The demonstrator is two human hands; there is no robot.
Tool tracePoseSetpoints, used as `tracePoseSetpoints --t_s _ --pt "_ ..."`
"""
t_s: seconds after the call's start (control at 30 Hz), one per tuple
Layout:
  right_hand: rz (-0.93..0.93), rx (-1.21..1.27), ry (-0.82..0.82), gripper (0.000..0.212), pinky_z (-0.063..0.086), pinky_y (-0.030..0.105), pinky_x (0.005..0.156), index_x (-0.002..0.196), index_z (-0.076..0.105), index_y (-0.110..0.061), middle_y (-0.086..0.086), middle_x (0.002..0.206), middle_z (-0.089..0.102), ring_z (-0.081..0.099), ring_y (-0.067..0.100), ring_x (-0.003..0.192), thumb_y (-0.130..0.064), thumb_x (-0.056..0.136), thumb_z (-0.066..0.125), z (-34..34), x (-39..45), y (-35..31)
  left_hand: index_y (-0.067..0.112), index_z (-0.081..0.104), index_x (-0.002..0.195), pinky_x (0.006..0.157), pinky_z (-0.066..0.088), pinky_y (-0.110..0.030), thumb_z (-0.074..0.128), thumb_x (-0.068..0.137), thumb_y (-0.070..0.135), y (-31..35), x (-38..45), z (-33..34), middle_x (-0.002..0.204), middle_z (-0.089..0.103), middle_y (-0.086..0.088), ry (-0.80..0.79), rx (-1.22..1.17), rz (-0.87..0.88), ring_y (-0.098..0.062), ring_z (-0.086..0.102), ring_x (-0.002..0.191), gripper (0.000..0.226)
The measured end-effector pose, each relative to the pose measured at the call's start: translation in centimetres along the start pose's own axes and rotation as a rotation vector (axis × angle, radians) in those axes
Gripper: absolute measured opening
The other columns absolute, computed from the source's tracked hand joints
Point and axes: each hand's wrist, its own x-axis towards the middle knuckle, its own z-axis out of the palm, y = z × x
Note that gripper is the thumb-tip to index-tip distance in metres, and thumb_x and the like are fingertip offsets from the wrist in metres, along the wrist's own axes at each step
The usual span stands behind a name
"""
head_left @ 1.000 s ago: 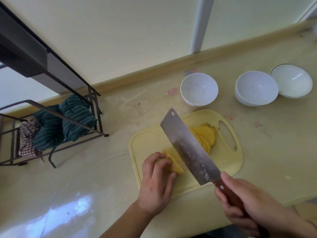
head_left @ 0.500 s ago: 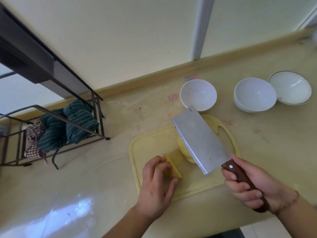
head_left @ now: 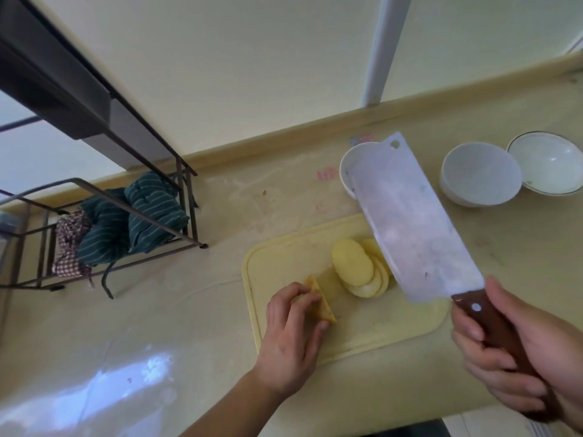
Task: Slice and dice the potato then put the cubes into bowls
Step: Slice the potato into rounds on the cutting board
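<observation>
On the pale yellow cutting board (head_left: 284, 257) lies a fanned stack of round potato slices (head_left: 355, 263). My left hand (head_left: 291, 329) pinches the remaining potato end piece (head_left: 320, 299) at the board's left side. My right hand (head_left: 517, 348) grips the brown wooden handle of a cleaver (head_left: 410, 222), lifted above the board with its flat side facing me, covering the slices' right part. Three white bowls stand behind the board: the left bowl (head_left: 350, 167) partly hidden by the blade, the middle bowl (head_left: 479, 175), and the right bowl (head_left: 550, 167).
A dark wire rack (head_left: 104, 234) holding striped green cloth (head_left: 138, 216) stands on the counter at the left. The beige counter (head_left: 157, 326) meets a raised back ledge (head_left: 284, 137) and the wall. The counter's front edge runs along the bottom right.
The cleaver has risen off the potato and turned flat side toward me, uncovering the cut slices. My left hand has stayed on the end piece.
</observation>
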Motion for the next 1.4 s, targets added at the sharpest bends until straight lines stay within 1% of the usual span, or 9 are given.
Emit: tracePoseSetpoints --t_s 0.07,0.17,0.33,0.57,0.8,0.93,1.03,1.2,1.4 --pt "-0.118 -0.481 0.305 0.077 0.028 0.02 0.036 0.068 0.045 -0.01 0.007 0.051 0.031 0.024 0.015 0.032 -0.086 0.062 0.057 2.6 -0.2 1.5 0.017 0.048 0.131 0.101 0.049 -0.049 0.047 0.107 0.038 -0.1 -0.1 0.2 0.136 0.04 0.001 0.01 -0.004 -0.003 -0.026 0.051 0.126 0.032" --pt "-0.24 -1.28 0.496 0.088 0.036 0.019 0.045 0.068 0.051 -0.026 0.0 0.057 0.059 0.054 0.01 0.047 -0.102 0.053 0.01 6.1 0.6 4.0 0.016 0.048 0.131 0.104 0.047 -0.046 0.049 0.106 0.038 -0.2 -0.1 0.5 0.135 0.04 0.0 0.03 -0.009 -0.016 -0.023 0.048 0.128 0.033" --pt "-0.185 -1.689 0.671 0.099 0.042 0.02 0.058 0.075 0.034 -0.031 -0.005 0.062 0.051 0.047 0.005 0.055 -0.092 0.034 -0.033 6.2 2.4 7.9 0.026 0.037 0.142 0.109 0.044 -0.042 0.046 0.107 0.04 0.0 0.0 0.4 0.143 0.038 0.003 0.025 -0.036 -0.004 -0.02 0.043 0.135 0.039" --pt "-0.245 -1.428 0.587 0.091 0.037 0.021 0.053 0.068 0.044 -0.025 -0.005 0.056 0.055 0.05 0.006 0.053 -0.101 0.049 -0.002 5.7 2.6 7.4 0.016 0.047 0.134 0.101 0.049 -0.053 0.051 0.105 0.037 0.1 0.1 0.1 0.139 0.041 0.0 0.035 -0.022 -0.002 -0.028 0.05 0.129 0.036" --pt "-0.072 -0.36 0.037 0.071 0.029 0.02 0.043 0.066 0.053 -0.01 0.006 0.048 0.036 0.029 0.014 0.04 -0.08 0.064 0.064 4.4 3.3 5.7 0.021 0.047 0.13 0.11 0.038 -0.027 0.051 0.104 0.039 1.1 0.1 -1.2 0.137 0.04 0.009 0.098 -0.125 -0.1 -0.016 0.045 0.131 0.032" --pt "0.087 0.071 -0.29 0.056 0.04 0.018 0.054 0.093 0.051 -0.008 -0.001 0.069 0.056 0.045 0.007 0.053 -0.061 0.099 0.034 3.4 3.4 5.8 0.027 0.055 0.123 0.097 0.043 -0.023 0.05 0.097 0.036 3.6 2.3 -2.5 0.126 0.056 0.013 0.306 -0.338 -0.342 -0.018 0.055 0.121 0.028" --pt "0.077 0.113 -0.468 0.052 0.03 0.026 0.051 0.096 0.049 -0.011 -0.003 0.068 0.045 0.033 0.01 0.053 -0.057 0.102 0.026 3.1 3.3 5.6 0.013 0.066 0.116 0.09 0.053 -0.029 0.053 0.096 0.042 6.3 6.2 -3.9 0.113 0.071 -0.002 0.416 -0.917 -0.682 -0.021 0.067 0.105 0.038" --pt "0.097 0.151 -0.639 0.045 0.019 0.032 0.035 0.084 0.038 -0.02 -0.002 0.059 0.025 0.016 0.009 0.039 -0.061 0.099 0.027 3.3 4.1 5.3 -0.001 0.055 0.143 0.115 0.039 -0.05 0.035 0.098 0.065 8.3 9.0 -6.0 0.148 0.052 -0.026 -0.174 -1.702 -0.976 -0.037 0.054 0.134 0.082" --pt "0.079 0.13 -0.629 0.043 0.019 0.029 0.034 0.084 0.029 -0.02 -0.002 0.057 0.02 0.018 0.007 0.037 -0.06 0.099 0.027 2.6 4.4 5.6 0.003 0.047 0.15 0.118 0.036 -0.054 0.035 0.101 0.056 7.5 8.3 -4.7 0.153 0.046 -0.024 -0.344 -1.895 -0.925 -0.04 0.049 0.138 0.074"
